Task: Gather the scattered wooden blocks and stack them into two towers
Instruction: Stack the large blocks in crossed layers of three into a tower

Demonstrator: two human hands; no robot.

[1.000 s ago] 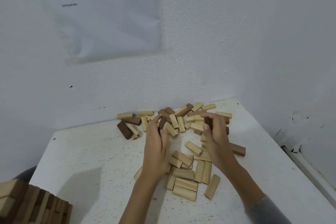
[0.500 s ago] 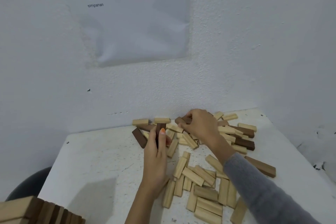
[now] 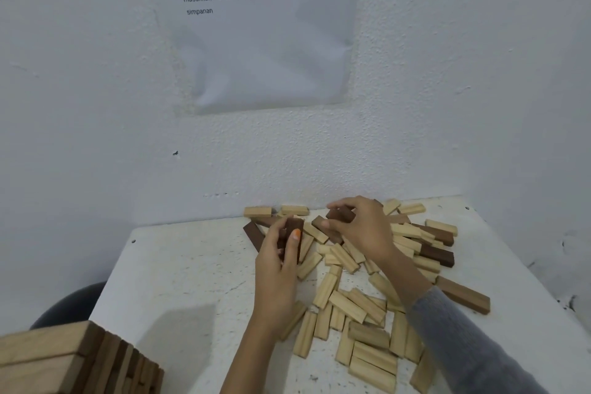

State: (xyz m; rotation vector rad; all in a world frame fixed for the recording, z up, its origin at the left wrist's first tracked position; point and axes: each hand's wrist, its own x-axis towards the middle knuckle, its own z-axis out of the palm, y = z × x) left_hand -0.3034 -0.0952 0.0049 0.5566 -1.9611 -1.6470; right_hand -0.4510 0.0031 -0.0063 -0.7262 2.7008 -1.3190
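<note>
Your left hand (image 3: 275,272) gripped a dark block (image 3: 295,225) upright, and your right hand (image 3: 364,230) pinched a second dark block (image 3: 342,214) just beside it. The scattered wooden blocks (image 3: 355,301) lay heaped on the table (image 3: 179,272) under and around both hands, crowding your right wrist. A stacked tower (image 3: 64,358) stood beside your left forearm, and a printed sheet (image 3: 265,41) hung on the wall above.

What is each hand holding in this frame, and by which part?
Left hand grips a dark brown block by its long sides, thumb across the front. Right hand pinches a second dark block by its right end.
</note>
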